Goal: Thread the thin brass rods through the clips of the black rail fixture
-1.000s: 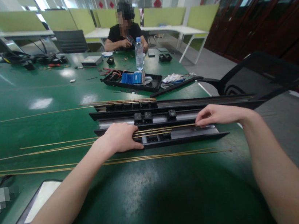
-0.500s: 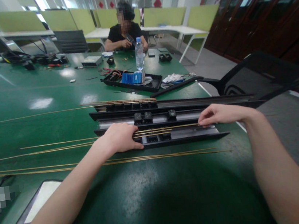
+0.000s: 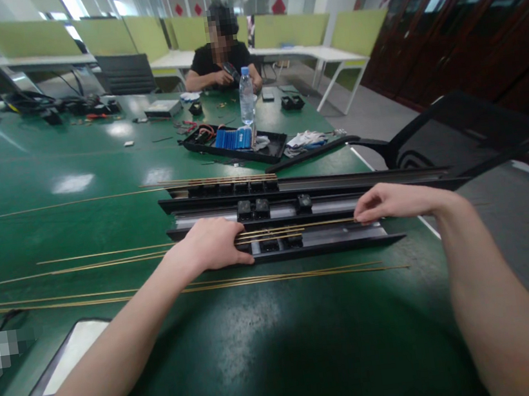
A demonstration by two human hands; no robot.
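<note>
My left hand point(image 3: 214, 240) is closed across the nearest black metal channel point(image 3: 329, 248), thumb along its front edge; its fingertips partly hide a black block inside. My right hand point(image 3: 375, 203) pinches a thin brass rod point(image 3: 329, 222) near the channel's right end. That rod runs left above the channel, over the black blocks point(image 3: 294, 238), and passes behind my left hand. Shorter-reaching brass rods point(image 3: 277, 236) lie beside it over the blocks. Right behind is a second channel point(image 3: 209, 219) holding black blocks point(image 3: 261, 208).
Several loose brass rods point(image 3: 304, 274) lie in front of the channels. Further back, a third channel point(image 3: 364, 177) bears more rods. Beyond it stand a black tray point(image 3: 194, 145), gloves point(image 3: 306, 142) and a water bottle point(image 3: 246, 96). A co-worker point(image 3: 221, 54) sits opposite; a chair point(image 3: 460, 127) is at right.
My right hand has shifted slightly to the right, and the pinched brass rod has slid a little with it. My left hand has stayed in place.
</note>
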